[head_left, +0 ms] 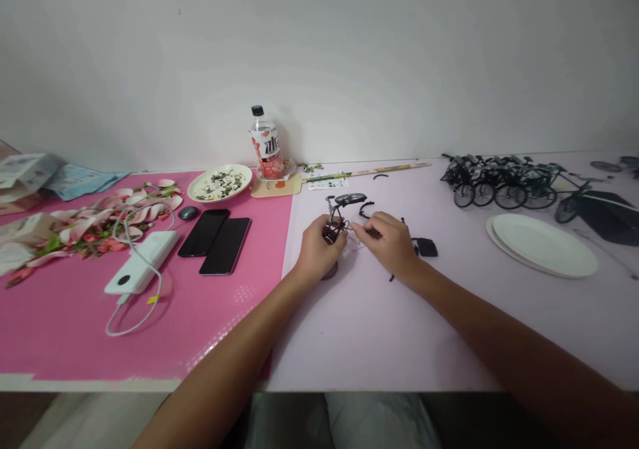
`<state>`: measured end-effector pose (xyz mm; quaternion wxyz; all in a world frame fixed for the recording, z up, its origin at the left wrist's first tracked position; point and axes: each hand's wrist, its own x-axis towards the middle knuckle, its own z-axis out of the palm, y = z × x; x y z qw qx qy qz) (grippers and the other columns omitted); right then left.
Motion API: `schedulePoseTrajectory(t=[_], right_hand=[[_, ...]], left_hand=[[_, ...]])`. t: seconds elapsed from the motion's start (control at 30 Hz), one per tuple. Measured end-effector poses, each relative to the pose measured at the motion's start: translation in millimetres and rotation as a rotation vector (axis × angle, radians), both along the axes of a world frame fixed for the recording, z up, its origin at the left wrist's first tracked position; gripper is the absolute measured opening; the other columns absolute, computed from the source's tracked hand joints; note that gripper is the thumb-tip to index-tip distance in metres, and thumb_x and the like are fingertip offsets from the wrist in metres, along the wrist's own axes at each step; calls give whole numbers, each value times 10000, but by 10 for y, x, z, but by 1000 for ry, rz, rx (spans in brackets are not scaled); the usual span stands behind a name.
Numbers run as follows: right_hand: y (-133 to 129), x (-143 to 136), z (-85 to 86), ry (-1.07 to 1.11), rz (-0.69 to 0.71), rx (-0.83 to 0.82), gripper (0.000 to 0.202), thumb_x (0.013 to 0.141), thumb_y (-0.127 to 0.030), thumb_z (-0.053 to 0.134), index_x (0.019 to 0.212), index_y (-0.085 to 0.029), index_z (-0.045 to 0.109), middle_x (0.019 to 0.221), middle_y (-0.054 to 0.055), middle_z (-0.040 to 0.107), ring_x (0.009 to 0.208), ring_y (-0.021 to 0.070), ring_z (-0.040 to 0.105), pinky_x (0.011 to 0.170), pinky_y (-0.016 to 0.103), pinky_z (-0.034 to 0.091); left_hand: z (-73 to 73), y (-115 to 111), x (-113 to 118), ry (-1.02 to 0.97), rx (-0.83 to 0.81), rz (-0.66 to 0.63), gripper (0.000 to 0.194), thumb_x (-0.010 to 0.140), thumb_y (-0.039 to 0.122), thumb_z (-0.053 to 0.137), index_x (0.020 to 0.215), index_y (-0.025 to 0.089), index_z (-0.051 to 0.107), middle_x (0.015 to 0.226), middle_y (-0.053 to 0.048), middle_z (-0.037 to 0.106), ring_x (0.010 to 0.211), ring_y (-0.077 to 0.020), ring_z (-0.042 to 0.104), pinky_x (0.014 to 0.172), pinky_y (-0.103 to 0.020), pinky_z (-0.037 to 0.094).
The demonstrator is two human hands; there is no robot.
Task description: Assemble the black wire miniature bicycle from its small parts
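My left hand [322, 246] is closed around a small black model bicycle [349, 199], partly built, held just above the pale table. A wheel of it sticks up past the fingers, and part of the frame is hidden behind them. Close against its right side, my right hand [387, 236] is closed in a pinch. What lies between those fingertips is too small to make out. Near the right hand lie a curved black piece [367, 207] and a small black basket-like part [426, 247].
Several finished model bicycles [509, 183] stand at the right, behind stacked white plates [546, 246]. On the pink mat at left are two phones [224, 246], a white power bank [142, 263], artificial petals [100, 219], a bowl [244, 173] and a bottle [267, 146].
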<state>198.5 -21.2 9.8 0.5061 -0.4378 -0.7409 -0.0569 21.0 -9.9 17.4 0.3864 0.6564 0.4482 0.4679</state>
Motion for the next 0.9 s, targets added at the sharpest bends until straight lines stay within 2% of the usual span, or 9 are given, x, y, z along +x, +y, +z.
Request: schedulePoseTrajectory(t=[0.13,0.23,0.33,0.4,0.47,0.57,0.77,0.9], right_hand=[[6,15,-9,-70,-49,-23,444,1042,-394,579,660,-234,419,632,-2,507,605,157,471,581,313,348],[-18,5,-6,-73,-47,-119,397,1064,-379,507,699,-232,448,670,11,540,642,168,517,606,310,370],[-50,-16,-13,-31,-14,-234,195,1028,-332,523,866,-226,550,815,41,646,727,187,600,666,311,438],[-59,-28,-26,-12,5,-284,66,974,-294,563,969,-228,562,918,60,680,795,204,639,710,321,474],[-53,-36,-44,1,15,-319,72,933,-273,576,983,-232,542,949,69,682,829,219,653,724,331,488],[-32,-43,-67,35,28,-382,79,921,-284,566,961,-238,514,943,66,677,779,211,639,692,330,481],[-29,-58,-61,56,43,-427,120,960,-355,532,936,-240,511,925,69,673,757,208,609,686,331,460],[-38,-66,-35,31,6,-435,215,985,-395,508,837,-245,463,817,40,629,710,198,564,645,313,403]], left_hand=[[-21,9,3,26,4,-16,140,830,211,689,950,178,624,835,-12,663,676,-120,573,633,-244,454],[-29,16,3,22,-1,-12,128,834,212,687,936,177,619,839,-10,654,667,-115,560,634,-248,452],[-34,30,-5,11,-18,14,132,831,205,688,944,169,630,872,-19,664,664,-111,558,635,-251,453],[-35,42,-14,-6,-32,34,153,822,193,694,962,163,639,903,-29,676,671,-110,569,638,-249,459],[-32,52,-21,-20,-42,45,170,815,182,697,976,160,647,924,-34,684,679,-110,580,642,-246,465],[-24,63,-25,-24,-56,55,176,813,172,695,984,159,654,924,-33,685,670,-107,579,634,-242,464],[-22,74,-27,-8,-58,66,179,814,170,698,988,158,654,910,-35,696,680,-116,592,648,-246,474],[-21,71,-34,11,-29,58,188,815,177,700,998,162,655,892,-32,698,691,-126,598,652,-250,475]])
